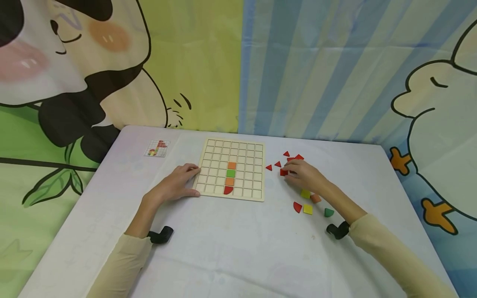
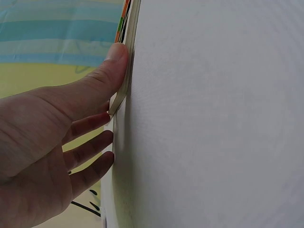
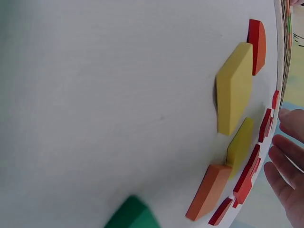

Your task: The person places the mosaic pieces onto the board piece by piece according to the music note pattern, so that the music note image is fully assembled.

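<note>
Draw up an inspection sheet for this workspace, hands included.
Surface: white-covered table, lightly creased.
Job's things: grid board with four coloured pieces set in one column; loose pieces to its right; pattern card to its left.
Clutter: nothing seen.
Left hand: fingers touch the board's left edge.
Right hand: fingers at the red pieces; whether they touch one is unclear.
Cables: nothing seen.
Surroundings: cartoon-printed backdrop behind the table.
</note>
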### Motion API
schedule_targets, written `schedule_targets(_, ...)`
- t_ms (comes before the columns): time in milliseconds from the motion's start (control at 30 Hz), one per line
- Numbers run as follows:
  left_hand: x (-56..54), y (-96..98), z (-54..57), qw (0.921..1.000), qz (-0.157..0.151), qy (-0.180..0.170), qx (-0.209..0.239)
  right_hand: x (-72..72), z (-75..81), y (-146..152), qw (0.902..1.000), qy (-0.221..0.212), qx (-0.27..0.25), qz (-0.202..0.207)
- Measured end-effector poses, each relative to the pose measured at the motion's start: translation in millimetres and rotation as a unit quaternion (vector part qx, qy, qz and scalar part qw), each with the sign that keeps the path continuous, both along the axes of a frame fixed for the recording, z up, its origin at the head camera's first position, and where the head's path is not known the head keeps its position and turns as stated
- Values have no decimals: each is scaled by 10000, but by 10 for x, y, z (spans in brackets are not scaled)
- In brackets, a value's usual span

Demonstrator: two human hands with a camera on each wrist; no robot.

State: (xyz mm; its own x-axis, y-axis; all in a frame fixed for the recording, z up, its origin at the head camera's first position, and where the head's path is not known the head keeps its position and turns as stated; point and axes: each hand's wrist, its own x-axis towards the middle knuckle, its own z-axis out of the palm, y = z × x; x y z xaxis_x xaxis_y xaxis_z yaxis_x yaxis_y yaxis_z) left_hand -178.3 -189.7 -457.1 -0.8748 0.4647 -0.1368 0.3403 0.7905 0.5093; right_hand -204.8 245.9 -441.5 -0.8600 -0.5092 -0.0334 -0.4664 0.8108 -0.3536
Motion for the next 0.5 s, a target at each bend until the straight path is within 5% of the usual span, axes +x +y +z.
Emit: schedule_targets(500,1,8,0,10000,-46,18,-60,-128,-88,-111,9989,92,440,-88)
